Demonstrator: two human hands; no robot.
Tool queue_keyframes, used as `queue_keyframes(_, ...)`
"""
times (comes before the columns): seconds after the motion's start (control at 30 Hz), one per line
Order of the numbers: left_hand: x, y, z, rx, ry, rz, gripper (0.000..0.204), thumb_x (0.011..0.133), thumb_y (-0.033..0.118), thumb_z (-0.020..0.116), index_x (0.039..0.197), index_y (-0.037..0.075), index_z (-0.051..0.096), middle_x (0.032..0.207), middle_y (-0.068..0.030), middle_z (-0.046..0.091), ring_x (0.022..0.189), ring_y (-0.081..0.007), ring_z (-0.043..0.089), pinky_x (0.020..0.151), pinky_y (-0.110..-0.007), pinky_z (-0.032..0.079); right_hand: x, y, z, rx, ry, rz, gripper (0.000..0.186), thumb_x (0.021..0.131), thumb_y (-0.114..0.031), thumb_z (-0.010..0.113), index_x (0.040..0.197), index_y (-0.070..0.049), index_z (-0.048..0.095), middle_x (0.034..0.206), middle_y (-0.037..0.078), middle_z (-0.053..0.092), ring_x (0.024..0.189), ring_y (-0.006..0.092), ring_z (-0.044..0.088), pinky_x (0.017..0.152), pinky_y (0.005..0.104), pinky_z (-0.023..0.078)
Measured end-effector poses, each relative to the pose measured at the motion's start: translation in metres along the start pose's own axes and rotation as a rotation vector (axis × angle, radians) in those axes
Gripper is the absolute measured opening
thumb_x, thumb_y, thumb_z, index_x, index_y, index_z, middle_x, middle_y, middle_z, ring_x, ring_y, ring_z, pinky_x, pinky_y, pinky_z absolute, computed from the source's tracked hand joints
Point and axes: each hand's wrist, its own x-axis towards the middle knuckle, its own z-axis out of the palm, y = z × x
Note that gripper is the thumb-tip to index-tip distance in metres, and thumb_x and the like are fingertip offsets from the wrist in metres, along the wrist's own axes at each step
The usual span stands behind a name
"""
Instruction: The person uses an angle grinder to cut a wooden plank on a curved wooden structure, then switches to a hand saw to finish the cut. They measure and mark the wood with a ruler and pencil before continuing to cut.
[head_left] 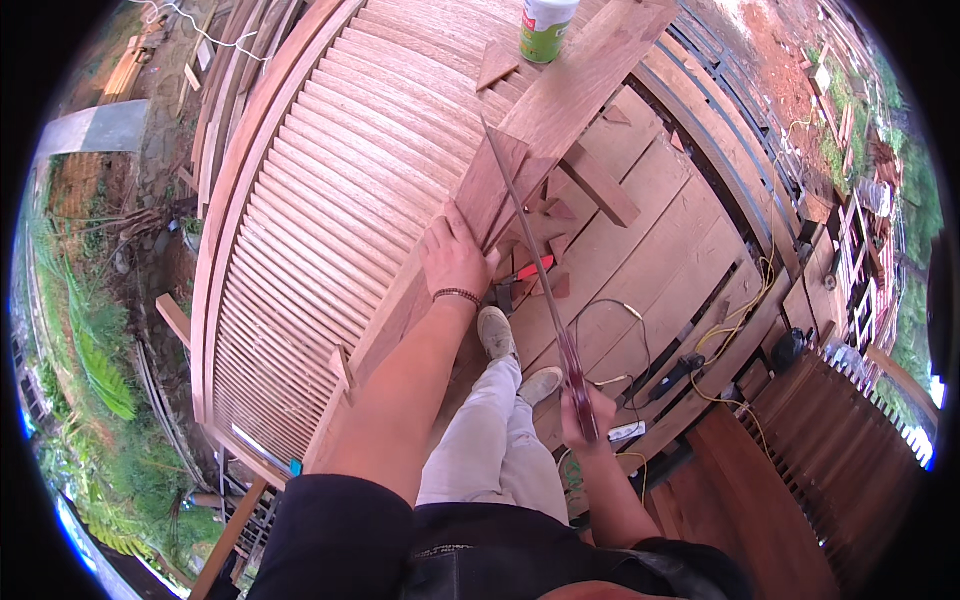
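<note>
My left hand (460, 250) presses with bent fingers on a short reddish board (486, 185) lying along the edge rail of a slatted wooden panel (340, 130). My right hand (590, 420) is closed round the dark red handle of a long, thin hand saw (565, 340). The saw's blade angles up over the short board; whether its teeth touch the wood I cannot tell. A longer plank (585, 75) runs on beyond the board. A white and green can (540, 30) stands at the top.
Below are my feet (500, 335) on a plank deck (660, 240), with triangular offcuts, a red-and-black tool (530, 270), cords and a black power tool (680, 370). A loose wooden bar (600, 185) juts right. A dark slatted panel (820, 450) is at lower right, plants (100, 380) at left.
</note>
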Motion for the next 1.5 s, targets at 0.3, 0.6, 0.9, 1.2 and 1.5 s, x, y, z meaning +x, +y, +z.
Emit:
queue_keyframes(0.3,0.001,0.009,-0.003,-0.034,-0.067,-0.021,0.113,0.071,0.045,0.084,0.156,-0.006,0.028,0.123,-0.0165,0.052,0.114,-0.0331,0.053,0.100,-0.046,0.043,0.135,0.002,0.060,0.246,0.001,0.168,0.008,0.092,-0.007,0.068,0.085,-0.003,0.066,0.066,0.009,0.061,0.055,0.0164,0.059,0.054,0.0322,0.045)
queue_keyframes(0.6,-0.002,0.007,0.000,-0.019,-0.043,-0.012,0.115,0.071,0.047,0.085,0.155,-0.006,0.029,0.124,-0.0184,0.053,0.116,-0.0348,0.053,0.101,-0.046,0.043,0.079,0.019,0.031,0.099,0.003,0.086,0.012,0.089,-0.003,0.067,0.077,-0.003,0.062,0.061,0.009,0.056,0.051,0.0245,0.057,0.051,0.0345,0.044)
queue_keyframes(0.9,0.001,0.001,-0.005,0.002,-0.021,0.001,0.114,0.070,0.043,0.084,0.156,-0.007,0.027,0.125,-0.0197,0.052,0.115,-0.0365,0.052,0.101,-0.046,0.044,-0.022,0.017,-0.003,0.026,0.032,-0.057,0.009,0.090,-0.006,0.064,0.084,0.000,0.067,0.064,0.010,0.061,0.058,0.0201,0.064,0.056,0.0340,0.048)
queue_keyframes(1.2,-0.002,-0.002,0.007,0.076,0.081,0.012,0.109,0.070,0.042,0.083,0.155,-0.004,0.031,0.126,-0.0186,0.054,0.118,-0.0363,0.055,0.100,-0.046,0.046,0.111,0.013,0.055,0.213,0.072,-0.029,0.012,0.086,-0.005,0.071,0.081,-0.001,0.061,0.065,0.013,0.058,0.051,0.0227,0.056,0.051,0.0359,0.043)
queue_keyframes(1.5,-0.008,0.021,0.015,0.057,0.008,0.009,0.113,0.071,0.049,0.083,0.156,-0.003,0.029,0.124,-0.0194,0.054,0.115,-0.0370,0.055,0.097,-0.047,0.048,0.111,0.024,0.048,0.287,0.083,-0.058,0.008,0.086,-0.004,0.071,0.086,-0.003,0.064,0.067,0.012,0.059,0.055,0.0287,0.060,0.053,0.0384,0.045)
